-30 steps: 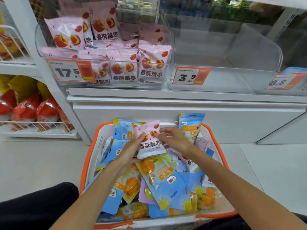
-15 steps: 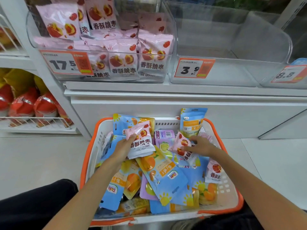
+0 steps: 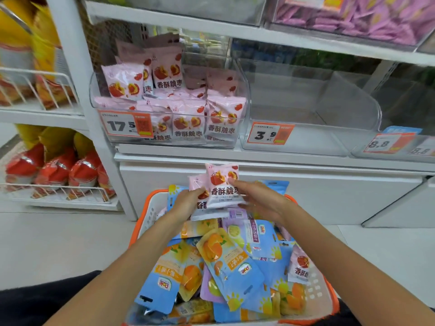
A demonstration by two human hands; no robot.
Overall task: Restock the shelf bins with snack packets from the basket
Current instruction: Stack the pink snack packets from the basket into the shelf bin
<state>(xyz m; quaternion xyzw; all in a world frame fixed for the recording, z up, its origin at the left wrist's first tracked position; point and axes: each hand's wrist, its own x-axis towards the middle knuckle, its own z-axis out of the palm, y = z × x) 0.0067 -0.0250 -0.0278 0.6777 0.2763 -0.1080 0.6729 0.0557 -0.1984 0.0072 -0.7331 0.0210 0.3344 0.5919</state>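
Up come both hands since a moment ago: left hand (image 3: 188, 203) and right hand (image 3: 259, 201) pinch two pink packets (image 3: 221, 187) above the basket (image 3: 146, 208). Stacked loosely, one could slip before reaching the bin (image 3: 237, 140).

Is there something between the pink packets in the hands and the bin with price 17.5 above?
Nothing visible blocks it. The pink packets, held by the left hand and right hand, sit below the bin, whose open top is unobstructed.
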